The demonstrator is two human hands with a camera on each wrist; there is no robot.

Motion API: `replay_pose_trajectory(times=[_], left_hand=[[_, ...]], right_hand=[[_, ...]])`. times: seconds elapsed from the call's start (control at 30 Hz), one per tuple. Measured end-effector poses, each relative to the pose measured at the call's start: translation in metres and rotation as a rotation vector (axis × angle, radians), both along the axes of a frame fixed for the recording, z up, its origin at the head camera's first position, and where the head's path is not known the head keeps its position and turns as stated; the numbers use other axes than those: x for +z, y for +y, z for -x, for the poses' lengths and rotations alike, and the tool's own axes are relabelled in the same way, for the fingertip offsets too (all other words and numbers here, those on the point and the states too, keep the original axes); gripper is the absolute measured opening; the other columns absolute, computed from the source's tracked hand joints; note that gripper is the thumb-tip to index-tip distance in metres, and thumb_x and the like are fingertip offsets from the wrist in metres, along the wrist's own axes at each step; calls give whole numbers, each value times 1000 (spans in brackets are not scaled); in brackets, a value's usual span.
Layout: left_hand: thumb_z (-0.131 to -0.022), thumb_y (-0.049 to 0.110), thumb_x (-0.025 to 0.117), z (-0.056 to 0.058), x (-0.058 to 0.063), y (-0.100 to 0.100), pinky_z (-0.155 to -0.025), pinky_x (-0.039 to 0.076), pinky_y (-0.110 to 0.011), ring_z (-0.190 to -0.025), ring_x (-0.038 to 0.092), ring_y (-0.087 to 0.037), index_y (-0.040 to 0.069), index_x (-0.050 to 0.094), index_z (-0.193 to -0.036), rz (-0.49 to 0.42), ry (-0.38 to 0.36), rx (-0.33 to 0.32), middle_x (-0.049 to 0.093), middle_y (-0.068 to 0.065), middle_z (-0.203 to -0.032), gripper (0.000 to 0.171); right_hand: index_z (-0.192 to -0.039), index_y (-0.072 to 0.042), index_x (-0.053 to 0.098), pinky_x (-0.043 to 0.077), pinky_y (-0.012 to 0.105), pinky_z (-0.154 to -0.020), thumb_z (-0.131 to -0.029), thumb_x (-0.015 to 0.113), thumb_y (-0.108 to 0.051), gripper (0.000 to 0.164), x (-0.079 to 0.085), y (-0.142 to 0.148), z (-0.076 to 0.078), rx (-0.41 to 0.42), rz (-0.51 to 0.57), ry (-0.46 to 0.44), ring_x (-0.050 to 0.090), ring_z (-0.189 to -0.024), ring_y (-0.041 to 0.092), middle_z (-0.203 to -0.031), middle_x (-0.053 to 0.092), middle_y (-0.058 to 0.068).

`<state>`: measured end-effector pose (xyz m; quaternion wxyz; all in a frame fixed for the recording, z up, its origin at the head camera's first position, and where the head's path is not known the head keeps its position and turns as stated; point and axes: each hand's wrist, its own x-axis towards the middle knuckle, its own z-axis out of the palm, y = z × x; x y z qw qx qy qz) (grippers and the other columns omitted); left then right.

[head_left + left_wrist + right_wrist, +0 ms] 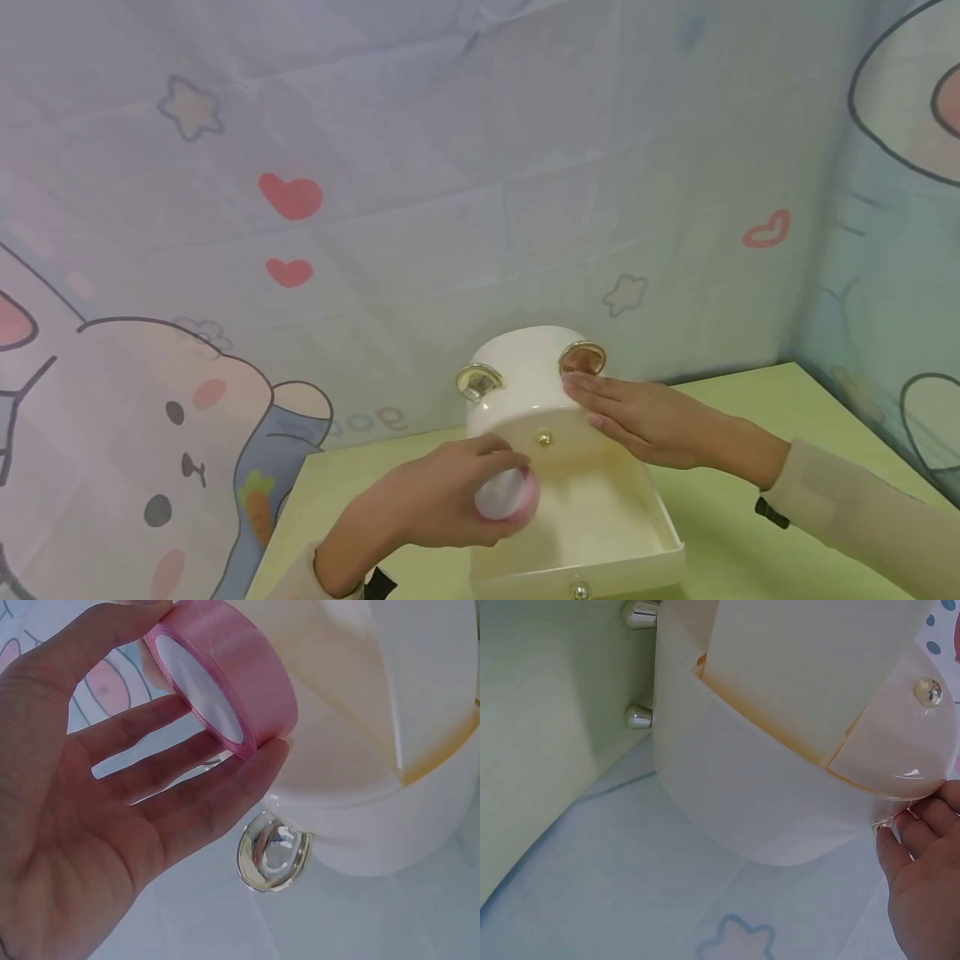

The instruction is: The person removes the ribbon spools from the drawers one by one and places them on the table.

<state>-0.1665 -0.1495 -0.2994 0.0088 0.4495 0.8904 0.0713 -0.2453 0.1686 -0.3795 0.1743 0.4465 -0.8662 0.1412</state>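
My left hand (442,492) pinches a roll of pink ribbon (528,500) between thumb and fingers, above a pulled-out drawer (592,517). In the left wrist view the pink ribbon (251,671) is wound around a white core. Behind the drawer stands a glossy white storage box (525,358) with two gold ears and a gold knob (544,439) on its upper front. My right hand (660,421) rests on the box with extended fingers beside the right ear (583,358). In the right wrist view its fingertips (930,814) touch the box's edge; the ear there is mostly hidden.
The box sits on a light green table (750,417). Close behind hangs a pale cloth (450,208) printed with hearts, stars and a rabbit. In the right wrist view, gold feet (639,717) show under the box. The drawer front carries another knob (580,591).
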Motion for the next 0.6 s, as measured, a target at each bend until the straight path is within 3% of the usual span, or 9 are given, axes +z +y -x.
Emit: replay_pose_trajectory(times=[0.27, 0.6], left_hand=[[-87, 31, 82, -4, -1, -26, -82, 56, -21, -102, 64, -9, 18, 66, -132, -38, -64, 90, 69, 4, -124, 49], [-84, 30, 85, -9, -6, -55, -79, 56, -23, -100, 63, -7, 22, 67, -127, -66, -52, 150, 68, 8, -118, 47]], right_hand=[[-161, -14, 42, 48, 47, -116, -112, 48, -25, 51, -1, 0, 1, -14, -8, 1, 47, -152, 25, -167, 43, 2], [-160, -11, 44, 47, 46, -117, -111, 49, -22, 51, 0, -3, 0, 2, -11, 16, 47, -152, 26, -167, 43, 4]])
